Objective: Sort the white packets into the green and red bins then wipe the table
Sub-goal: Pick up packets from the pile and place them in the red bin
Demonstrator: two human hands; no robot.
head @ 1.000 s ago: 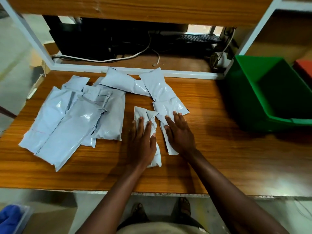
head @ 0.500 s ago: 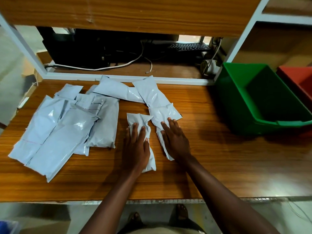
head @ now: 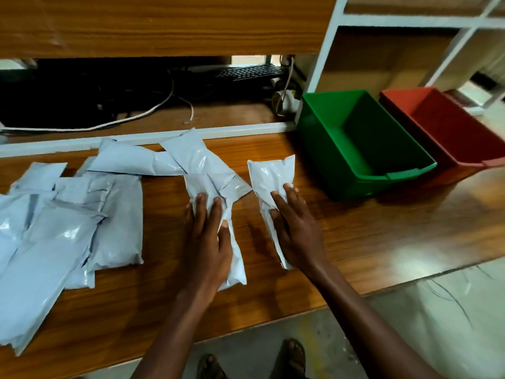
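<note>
2 small packets are getting pressed flat right now, the left hand (head: 209,242) lying open on one packet (head: 216,203), the right hand (head: 296,228) on another packet (head: 269,179). Green bin (head: 363,140) and red bin (head: 448,124), beyond the right fingers, are both looking empty, so sorting's barely starting and wiping's still waiting.

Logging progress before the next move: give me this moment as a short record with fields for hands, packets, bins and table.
left hand: flat on a small white plastic packet, palm down
right hand: flat on another small white plastic packet, nearer the bins
remaining packets: pile of larger white plastic packets at the table's left
green plastic bin: no packet visible inside
red plastic bin: beside the green one, visible part holds no packet
wooden table: not yet wiped, no cloth visible
</note>
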